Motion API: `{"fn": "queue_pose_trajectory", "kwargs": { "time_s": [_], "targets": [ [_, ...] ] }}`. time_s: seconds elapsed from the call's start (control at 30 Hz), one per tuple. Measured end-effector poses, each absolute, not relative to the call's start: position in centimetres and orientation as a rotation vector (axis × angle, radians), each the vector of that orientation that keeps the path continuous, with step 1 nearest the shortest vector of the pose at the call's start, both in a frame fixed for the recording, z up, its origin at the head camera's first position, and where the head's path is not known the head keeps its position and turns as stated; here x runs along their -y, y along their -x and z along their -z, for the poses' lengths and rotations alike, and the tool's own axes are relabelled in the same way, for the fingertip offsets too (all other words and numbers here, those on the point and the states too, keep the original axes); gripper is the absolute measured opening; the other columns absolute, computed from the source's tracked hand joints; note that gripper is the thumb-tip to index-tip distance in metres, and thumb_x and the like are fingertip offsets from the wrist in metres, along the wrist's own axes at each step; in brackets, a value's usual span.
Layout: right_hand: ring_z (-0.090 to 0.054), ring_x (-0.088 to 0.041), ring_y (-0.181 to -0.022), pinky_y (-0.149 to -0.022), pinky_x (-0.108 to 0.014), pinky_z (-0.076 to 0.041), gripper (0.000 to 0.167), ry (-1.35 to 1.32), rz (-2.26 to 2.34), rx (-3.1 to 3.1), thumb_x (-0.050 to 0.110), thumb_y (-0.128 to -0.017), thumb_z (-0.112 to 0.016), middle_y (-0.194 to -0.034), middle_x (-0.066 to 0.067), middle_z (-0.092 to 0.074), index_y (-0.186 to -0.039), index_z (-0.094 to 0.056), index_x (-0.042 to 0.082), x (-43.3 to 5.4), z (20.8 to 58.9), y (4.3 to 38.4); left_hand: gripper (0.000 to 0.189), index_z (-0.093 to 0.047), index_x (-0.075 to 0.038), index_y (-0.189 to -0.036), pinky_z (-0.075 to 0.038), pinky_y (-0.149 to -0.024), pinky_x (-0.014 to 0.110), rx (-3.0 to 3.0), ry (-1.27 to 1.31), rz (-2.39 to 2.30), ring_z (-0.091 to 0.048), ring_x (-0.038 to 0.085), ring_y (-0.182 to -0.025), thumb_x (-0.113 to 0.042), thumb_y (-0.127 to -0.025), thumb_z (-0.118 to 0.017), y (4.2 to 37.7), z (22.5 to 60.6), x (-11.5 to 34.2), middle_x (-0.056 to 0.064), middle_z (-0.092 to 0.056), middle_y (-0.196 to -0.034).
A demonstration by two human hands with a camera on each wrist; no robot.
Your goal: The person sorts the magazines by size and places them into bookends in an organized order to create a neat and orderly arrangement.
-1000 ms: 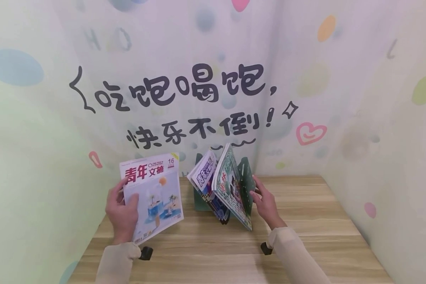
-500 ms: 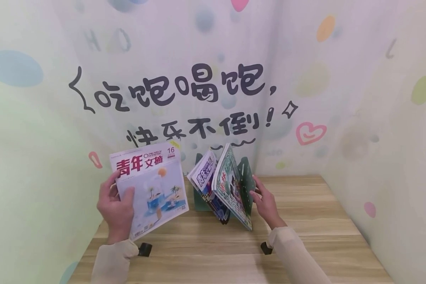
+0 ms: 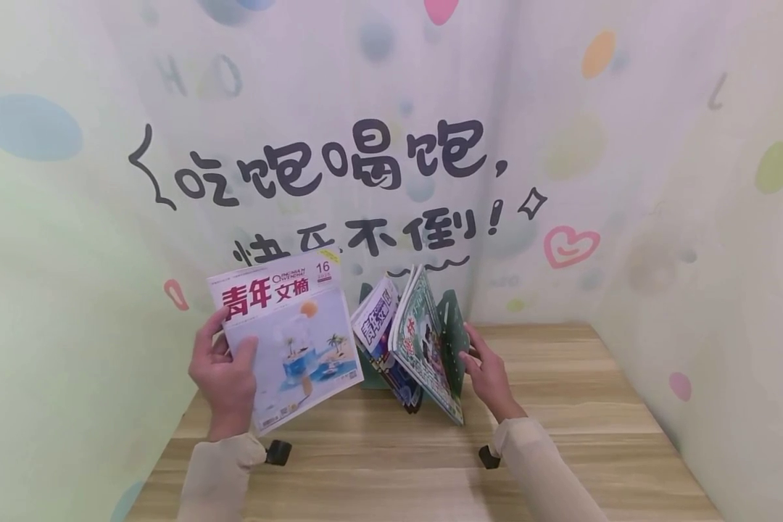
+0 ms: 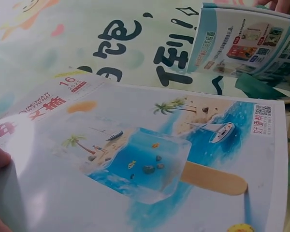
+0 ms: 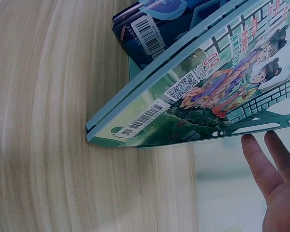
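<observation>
My left hand [image 3: 225, 377] grips a magazine [image 3: 300, 355] by its left side, thumb across the front cover and fingers behind. The cover is pale, with red title characters and an ice-pop beach picture [image 4: 154, 164]. It is held up above the table, tilted. Beside it, a green bookend [image 3: 455, 326] holds two groups of leaning magazines: purple-and-blue ones [image 3: 377, 322] at left and green-bordered ones [image 3: 424, 341] at right. The fingers of my right hand [image 3: 492, 377] lie nearly straight against the bookend's right side; their tips touch its edge in the right wrist view.
The wood-grain table [image 3: 561, 435] carries the bookend near its back edge. Behind it stands a pale wall covering [image 3: 365, 72] with large dark characters and coloured spots. Black wrist straps or mounts [image 3: 278, 452] show below the sleeves.
My left hand has lifted the magazine, first to the left, then back right toward the bookend, its right edge now overlapping the bookend. My right hand and the leaning magazines have stayed put.
</observation>
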State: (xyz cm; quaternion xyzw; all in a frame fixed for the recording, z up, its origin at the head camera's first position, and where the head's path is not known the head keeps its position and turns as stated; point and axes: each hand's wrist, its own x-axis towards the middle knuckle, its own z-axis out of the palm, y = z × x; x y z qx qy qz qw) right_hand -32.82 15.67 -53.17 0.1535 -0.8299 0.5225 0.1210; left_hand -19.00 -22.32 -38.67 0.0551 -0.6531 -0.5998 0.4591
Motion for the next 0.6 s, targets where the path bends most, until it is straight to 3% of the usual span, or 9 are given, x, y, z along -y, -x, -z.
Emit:
{"fn": "queue_pose_trajectory", "kwargs": {
  "time_s": [0.37,0.6],
  "targets": [
    [-0.055,-0.041,-0.117,-0.08,-0.049,-0.056,0.062,-0.441,-1.538,2.436,0.009,-0.098,-0.057,-0.146,-0.018,-0.044,-0.152,-0.034,0.028,-15.6,53.1,32.8,0.046,-0.058,-0.021,-0.134,-0.057,-0.072,0.026,1.539,-0.133,1.542,-0.068,0.019,-0.101,-0.003,-0.092,-0.06,20.5,38.2,20.6,0.004,-0.062,-0.127],
    [-0.055,-0.041,-0.118,-0.08,-0.045,-0.057,0.06,-0.45,-1.575,2.42,0.009,-0.098,-0.057,-0.148,-0.016,-0.042,-0.152,-0.035,0.026,-15.5,53.1,32.7,0.051,-0.06,-0.019,-0.132,-0.058,-0.071,0.03,1.466,-0.113,1.608,-0.068,0.022,-0.098,0.006,-0.088,-0.059,21.7,38.5,19.1,0.005,-0.062,-0.125]
  ]
}}
